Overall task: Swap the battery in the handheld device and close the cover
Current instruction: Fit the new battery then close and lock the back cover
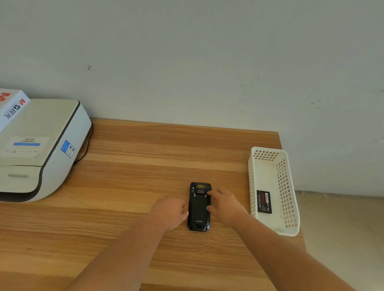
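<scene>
A black handheld device (199, 208) lies face down on the wooden table (127, 186), its back cover on and its scanner end pointing away from me. My left hand (170, 211) rests against the device's left edge with the fingers curled. My right hand (224, 207) touches its right edge, one fingertip near the upper latch area and the thumb at mid-length. A black battery (264, 201) with a red label lies flat inside the white perforated basket (289, 193) to the right of the device.
A white printer (36, 151) with a cardboard box (5, 108) on top stands at the table's left, a black cable (86, 149) trailing behind it. The wall runs along the table's far edge. The table's right edge lies just past the basket.
</scene>
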Motion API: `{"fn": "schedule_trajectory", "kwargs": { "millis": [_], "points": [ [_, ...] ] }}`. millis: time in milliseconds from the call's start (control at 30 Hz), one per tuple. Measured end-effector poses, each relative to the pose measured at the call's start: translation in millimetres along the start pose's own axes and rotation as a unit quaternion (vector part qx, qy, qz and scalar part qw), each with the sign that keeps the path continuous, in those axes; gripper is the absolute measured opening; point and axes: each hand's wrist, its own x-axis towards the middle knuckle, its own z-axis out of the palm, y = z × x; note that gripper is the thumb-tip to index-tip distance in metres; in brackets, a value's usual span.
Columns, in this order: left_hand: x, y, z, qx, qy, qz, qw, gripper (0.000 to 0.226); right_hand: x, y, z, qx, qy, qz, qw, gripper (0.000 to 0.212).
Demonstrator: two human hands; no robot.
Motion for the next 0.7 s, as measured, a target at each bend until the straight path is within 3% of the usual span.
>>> {"fn": "schedule_trajectory", "kwargs": {
  "millis": [133, 267, 700],
  "points": [
    [15, 9, 5, -0.092, 0.031, -0.073, 0.993, 0.043, 5, -7, 1, 0.174, 0.016, 0.111, 0.978, 0.044],
    [36, 17, 7, -0.204, 0.037, -0.127, 0.97, 0.046, 20, -10, 5, 0.244, 0.018, 0.188, 0.951, 0.036],
    [56, 22, 7, -0.228, 0.04, -0.147, 0.962, 0.022, 41, -11, 15, 0.302, 0.001, 0.254, 0.919, 0.025]
  ]
}}
